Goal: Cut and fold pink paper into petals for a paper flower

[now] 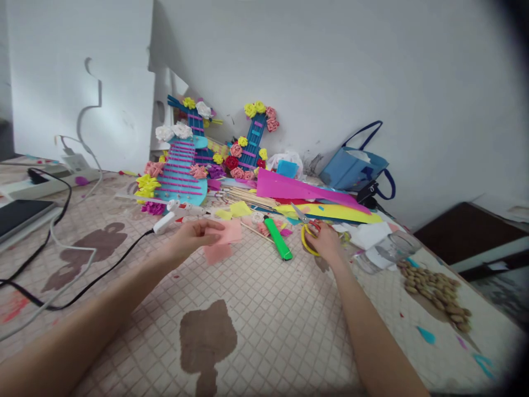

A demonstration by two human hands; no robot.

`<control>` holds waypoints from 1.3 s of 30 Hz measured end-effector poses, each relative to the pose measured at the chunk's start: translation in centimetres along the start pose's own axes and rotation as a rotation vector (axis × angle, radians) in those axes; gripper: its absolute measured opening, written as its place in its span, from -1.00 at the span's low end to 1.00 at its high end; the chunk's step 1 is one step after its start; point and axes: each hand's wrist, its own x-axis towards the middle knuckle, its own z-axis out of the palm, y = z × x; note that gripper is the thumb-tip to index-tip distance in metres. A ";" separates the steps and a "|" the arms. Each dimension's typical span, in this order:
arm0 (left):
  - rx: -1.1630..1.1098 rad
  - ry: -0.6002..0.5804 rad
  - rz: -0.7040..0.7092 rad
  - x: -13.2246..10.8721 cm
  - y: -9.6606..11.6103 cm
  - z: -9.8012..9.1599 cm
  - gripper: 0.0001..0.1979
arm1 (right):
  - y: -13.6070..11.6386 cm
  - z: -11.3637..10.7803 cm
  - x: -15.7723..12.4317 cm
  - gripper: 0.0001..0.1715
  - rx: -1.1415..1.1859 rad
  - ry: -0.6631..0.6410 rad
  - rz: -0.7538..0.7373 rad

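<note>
My left hand (198, 234) pinches a square of pink paper (230, 231) between thumb and fingers. Just below it, a second pink paper piece (217, 254) lies on the table. My right hand (328, 242) is closed round the red and yellow handles of a pair of scissors (309, 237), whose blades point up and to the left. Between my hands lies a green utility knife (278, 238). Left of my left hand, a white hot glue gun (167, 218) rests on the table, its black cord trailing toward me.
Handmade paper-flower decorations (182, 171) stand at the back by the wall. Thin wooden sticks (250, 198), a magenta sheet (297, 190) and a yellow sheet (339, 213) lie before them. To the right are a glass (397, 245), peanuts (433, 292) and a blue bag (351, 168); a power strip (41, 182) sits left.
</note>
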 end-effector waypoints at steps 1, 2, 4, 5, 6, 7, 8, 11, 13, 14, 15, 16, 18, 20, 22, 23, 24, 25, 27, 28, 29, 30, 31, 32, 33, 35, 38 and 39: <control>-0.007 -0.001 -0.005 0.0 0.0 0.0 -0.71 | 0.2 0.2 0.1 -0.52 0.006 0.003 -0.019; -0.013 -0.001 -0.011 0.0 0.0 0.0 -0.72 | 0.4 0.4 0.2 -0.54 0.013 0.009 -0.037; -0.011 0.003 -0.020 0.0 0.0 -0.1 -0.72 | 0.6 0.6 0.2 -0.60 0.028 0.030 -0.068; -0.003 0.004 -0.019 0.1 -0.1 -0.1 -0.72 | 0.6 0.6 0.1 -0.63 0.036 0.047 -0.080; 0.008 0.002 -0.015 0.1 -0.3 -0.2 -0.72 | 0.6 0.6 0.0 -0.67 0.046 0.068 -0.092; 0.018 0.001 -0.008 0.1 -0.4 -0.2 -0.72 | 0.4 0.5 -0.1 -0.69 0.057 0.093 -0.106; 0.028 0.000 -0.001 0.1 -0.6 -0.3 -0.72 | 0.2 0.5 -0.3 -0.72 0.071 0.122 -0.124; 0.062 0.009 -0.003 0.1 -0.8 -0.3 -0.71 | -0.8 0.6 -0.6 -0.75 0.138 0.180 -0.219; 0.106 0.030 -0.023 -0.1 -0.6 -0.1 -0.69 | -1.3 0.9 -0.7 -0.77 0.199 0.182 -0.311; 0.124 0.039 -0.036 -0.2 -0.5 0.1 -0.68 | -1.3 1.0 -0.6 -0.78 0.225 0.185 -0.347; 0.136 0.053 -0.044 -0.4 -0.3 0.2 -0.67 | -1.2 1.1 -0.5 -0.77 0.247 0.198 -0.366; 0.141 0.064 -0.050 -0.5 -0.2 0.4 -0.67 | -0.8 1.2 -0.3 -0.76 0.262 0.223 -0.365; 0.127 0.070 -0.067 -0.8 0.1 0.7 -0.66 | 0.5 1.1 0.1 -0.73 0.278 0.302 -0.307; 0.110 0.060 -0.082 -1.1 0.3 1.0 -0.67 | 2.3 0.8 0.6 -0.72 0.278 0.384 -0.220; 0.095 0.054 -0.110 -1.3 0.5 1.2 -0.66 | 4.0 0.7 1.0 -0.72 0.275 0.434 -0.146; 0.085 0.059 -0.127 -1.4 0.6 1.3 -0.66 | 4.7 0.7 1.1 -0.73 0.275 0.443 -0.123; 0.076 0.061 -0.142 -1.4 0.7 1.4 -0.66 | 5.2 0.8 1.3 -0.73 0.276 0.441 -0.109; 0.070 0.067 -0.153 -1.5 0.8 1.5 -0.66 | 5.5 0.9 1.4 -0.74 0.277 0.430 -0.105; 0.055 0.063 -0.172 -1.4 0.9 1.7 -0.64 | 5.7 1.2 1.4 -0.76 0.281 0.395 -0.112; 0.048 0.057 -0.183 -1.4 0.8 1.8 -0.63 | 5.6 1.4 1.4 -0.76 0.284 0.375 -0.119; 0.039 0.049 -0.190 -1.3 0.8 1.9 -0.62 | 5.4 1.5 1.3 -0.77 0.285 0.356 -0.126; 0.030 0.040 -0.195 -1.2 0.7 1.9 -0.61 | 5.2 1.6 1.3 -0.77 0.288 0.338 -0.134; 0.023 0.033 -0.197 -1.2 0.6 2.0 -0.61 | 4.8 1.6 1.2 -0.77 0.291 0.322 -0.143; 0.020 0.030 -0.197 -1.1 0.5 2.0 -0.60 | 4.4 1.6 1.2 -0.78 0.295 0.305 -0.153; 0.023 0.030 -0.195 -1.0 0.4 1.9 -0.60 | 4.0 1.7 1.4 -0.78 0.299 0.286 -0.168; 0.044 0.044 -0.183 -1.0 0.1 1.7 -0.59 | 3.1 1.8 2.0 -0.78 0.311 0.243 -0.197; 0.084 0.065 -0.144 -1.1 -0.4 1.1 -0.61 | 1.7 2.3 3.8 -0.81 0.319 0.174 -0.238; 0.101 0.056 -0.128 -1.2 -0.6 0.9 -0.62 | 1.4 2.6 4.5 -0.77 0.319 0.149 -0.252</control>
